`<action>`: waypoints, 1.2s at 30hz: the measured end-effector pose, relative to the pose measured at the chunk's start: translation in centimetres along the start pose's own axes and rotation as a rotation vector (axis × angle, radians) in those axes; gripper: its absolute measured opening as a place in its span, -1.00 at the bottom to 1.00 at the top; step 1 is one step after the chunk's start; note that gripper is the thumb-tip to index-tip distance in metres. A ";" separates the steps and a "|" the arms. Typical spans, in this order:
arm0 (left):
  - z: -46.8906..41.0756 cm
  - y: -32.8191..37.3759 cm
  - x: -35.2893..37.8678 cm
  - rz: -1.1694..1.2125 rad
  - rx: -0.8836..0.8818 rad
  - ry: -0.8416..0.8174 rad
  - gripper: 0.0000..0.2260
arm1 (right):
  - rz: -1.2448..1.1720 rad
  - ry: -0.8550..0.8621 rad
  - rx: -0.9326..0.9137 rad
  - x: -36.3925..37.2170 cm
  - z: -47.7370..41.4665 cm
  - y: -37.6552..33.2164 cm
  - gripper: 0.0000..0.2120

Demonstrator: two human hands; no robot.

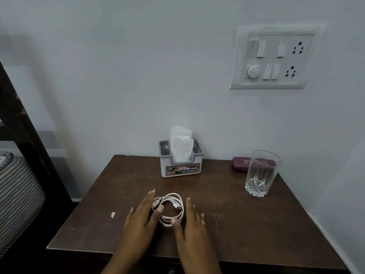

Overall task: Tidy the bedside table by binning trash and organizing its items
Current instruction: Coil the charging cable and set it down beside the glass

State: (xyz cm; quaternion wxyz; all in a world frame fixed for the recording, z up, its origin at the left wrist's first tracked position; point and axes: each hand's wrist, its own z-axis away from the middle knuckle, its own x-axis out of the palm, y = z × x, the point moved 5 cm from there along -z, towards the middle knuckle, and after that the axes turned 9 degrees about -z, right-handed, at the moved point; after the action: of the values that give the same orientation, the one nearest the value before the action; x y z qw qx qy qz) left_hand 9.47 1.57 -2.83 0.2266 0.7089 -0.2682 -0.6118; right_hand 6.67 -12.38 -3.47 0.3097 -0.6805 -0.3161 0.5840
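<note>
A coiled white charging cable (172, 204) lies near the front middle of the dark wooden bedside table (246, 224). My left hand (141, 216) lies flat on the left of the coil with straight fingers, its thumb touching the loop. On the right of the coil rests my right hand (189, 220), fingers straight, thumb against the cable's lower edge. A grey tissue holder (180, 167) with white tissues stands at the back middle. At the right stands an empty cut-glass tumbler (260, 175), with a maroon spectacle case (240, 164) behind it.
A small white scrap (112, 214) lies on the table's left part. A switchboard with sockets (272, 58) is on the wall above right. A dark bed frame (29, 147) and striped bedding (17, 194) stand to the left.
</note>
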 end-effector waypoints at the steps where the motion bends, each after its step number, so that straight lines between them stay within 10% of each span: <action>1: -0.1 0.1 0.0 0.038 -0.003 -0.008 -0.60 | -0.081 0.013 0.039 -0.6 -0.2 0.0 -0.37; 8: -2.9 1.4 -3.1 0.437 -0.090 0.157 -0.61 | -0.555 0.335 0.067 -6.0 -6.6 2.5 -0.55; 17: -10.9 4.1 -0.8 0.674 -0.204 -0.087 -0.70 | -0.723 0.157 0.172 -3.6 -14.0 2.2 -0.52; 36: -9.1 -0.1 -1.5 0.737 -0.334 0.142 -0.46 | -0.735 0.161 0.127 -1.1 -8.7 0.3 -0.51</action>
State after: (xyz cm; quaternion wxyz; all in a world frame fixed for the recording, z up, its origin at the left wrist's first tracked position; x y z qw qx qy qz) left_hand 18.31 2.63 -0.40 0.5606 0.5592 -0.3847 -0.4743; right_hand 15.18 -13.91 -1.96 0.5639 -0.5448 -0.4769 0.3972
